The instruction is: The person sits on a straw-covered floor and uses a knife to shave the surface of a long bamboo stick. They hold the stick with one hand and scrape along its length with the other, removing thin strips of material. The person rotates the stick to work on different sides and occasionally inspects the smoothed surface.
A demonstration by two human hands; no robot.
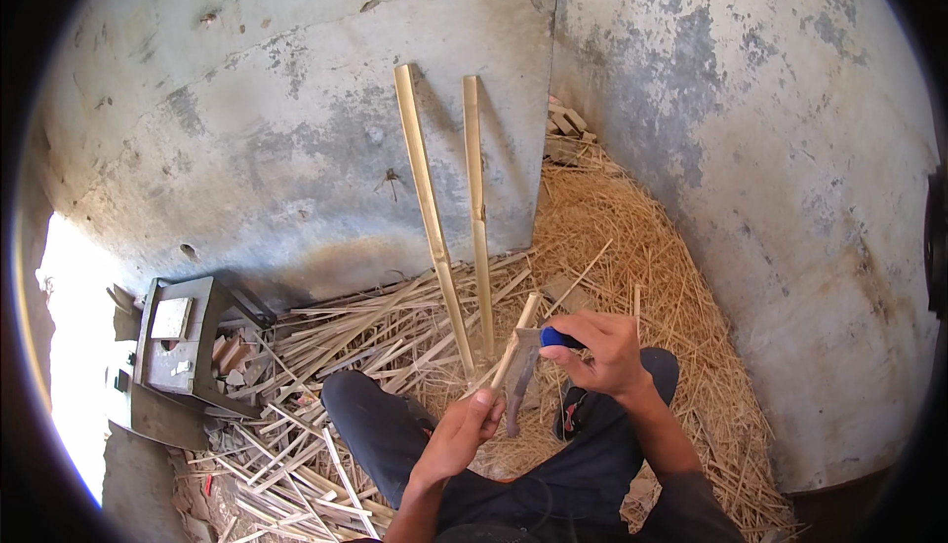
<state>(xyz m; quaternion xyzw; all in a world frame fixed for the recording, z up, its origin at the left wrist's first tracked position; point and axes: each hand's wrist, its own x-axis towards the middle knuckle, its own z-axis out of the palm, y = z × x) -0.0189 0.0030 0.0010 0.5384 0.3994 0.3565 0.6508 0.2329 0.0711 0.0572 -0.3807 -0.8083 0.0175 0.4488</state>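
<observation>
My left hand [457, 431] is closed round the lower end of a short split bamboo strip [508, 357], which slants up and away from me. My right hand [604, 353] grips a knife by its blue handle [559, 338]. The knife's short grey blade [528, 337] lies across the upper part of the strip and seems to touch it. Below the blade, between my knees, is a dark, narrow metal-looking piece [517, 407]; I cannot make out its kind.
Two long bamboo slats [427, 188] lean against the grey wall [296, 138]. Loose split strips [385, 331] cover the floor to the left, and a heap of shavings [632, 237] fills the right. A worn box-like stand [202, 331] is at far left, with bricks [570, 120] in the back corner.
</observation>
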